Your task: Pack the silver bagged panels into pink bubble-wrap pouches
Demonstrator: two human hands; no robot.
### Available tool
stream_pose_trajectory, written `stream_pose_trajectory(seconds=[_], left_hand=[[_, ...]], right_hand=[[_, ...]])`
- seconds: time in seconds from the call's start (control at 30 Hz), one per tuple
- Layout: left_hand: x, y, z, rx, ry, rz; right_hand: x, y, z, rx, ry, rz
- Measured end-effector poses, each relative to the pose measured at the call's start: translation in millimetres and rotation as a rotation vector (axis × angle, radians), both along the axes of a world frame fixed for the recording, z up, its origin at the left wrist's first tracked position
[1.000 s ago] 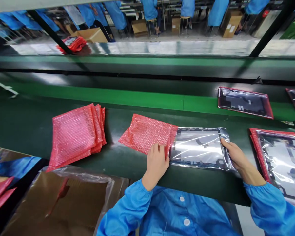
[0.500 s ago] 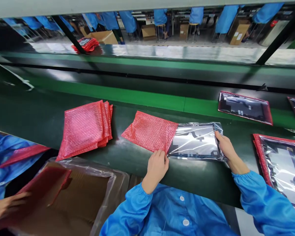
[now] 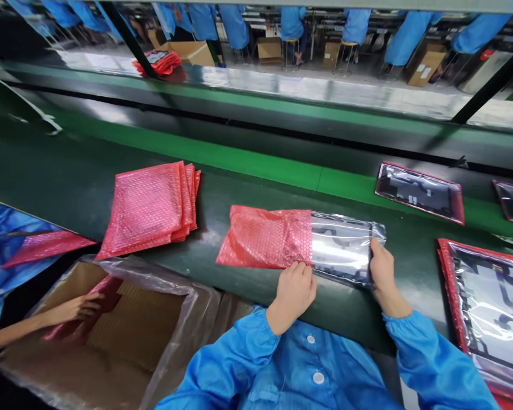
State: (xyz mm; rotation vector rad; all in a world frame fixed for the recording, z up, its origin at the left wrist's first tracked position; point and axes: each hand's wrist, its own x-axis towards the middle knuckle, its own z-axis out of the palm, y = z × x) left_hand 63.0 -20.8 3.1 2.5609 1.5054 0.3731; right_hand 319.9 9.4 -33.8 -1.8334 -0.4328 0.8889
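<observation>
A red bubble-wrap bag point(image 3: 267, 236) lies flat on the dark green bench, its mouth facing right. My left hand point(image 3: 294, 290) pinches the near edge of that mouth. Partly inside the bag is a flat dark panel in clear plastic film point(image 3: 344, 246); its left end is hidden by the red wrap. My right hand point(image 3: 382, 273) grips the panel's right end, thumb on top and fingers underneath. To the left sits a pile of red bubble-wrap bags point(image 3: 147, 208). Several more film-wrapped panels point(image 3: 493, 296) are stacked on red wrap at the right.
A co-worker's hand point(image 3: 77, 310) holds red wrap inside a plastic-lined carton point(image 3: 154, 336) at the lower left. Wrapped panels point(image 3: 419, 191) lie on the green strip at the far right. A dark post point(image 3: 128, 40) rises behind the bench. People in blue sit beyond.
The panel has slid left, deeper into the red bag, which now lies straighter. My left hand has shifted slightly right along the bag's mouth. The co-worker's hand has moved right within the carton.
</observation>
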Motion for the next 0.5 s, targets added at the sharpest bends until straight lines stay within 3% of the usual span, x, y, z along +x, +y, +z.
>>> stream_pose_trajectory(seconds=[0.1,0.17,0.23,0.33,0.4,0.5], left_hand=[[3.7,-8.7,-6.7,-0.055,-0.141,0.071],[-3.0,-15.9,-8.6,-0.185,-0.338,0.161],[-11.2,-20.3,-7.5,-0.416,-0.635,0.255],[-15.3,-15.9,-5.3,-0.738,-1.18,0.392],[-14.4,-5.7,-5.9,-0.727,-1.493,0.507],[-20.1,11.5,-6.6,-0.537,-1.724,0.66]], right_hand=[[-16.7,-9.8,1.8,0.037,0.007,-0.019],[-23.7,-17.9,5.9,0.052,0.003,-0.038],[-30.8,-28.4,8.7,0.086,0.047,-0.073],[-49.4,-49.6,8.9,0.195,0.281,-0.092],[-62.2,-65.2,8.3,0.258,0.467,0.032],[-63.3,-79.7,9.7,0.28,0.64,0.389]])
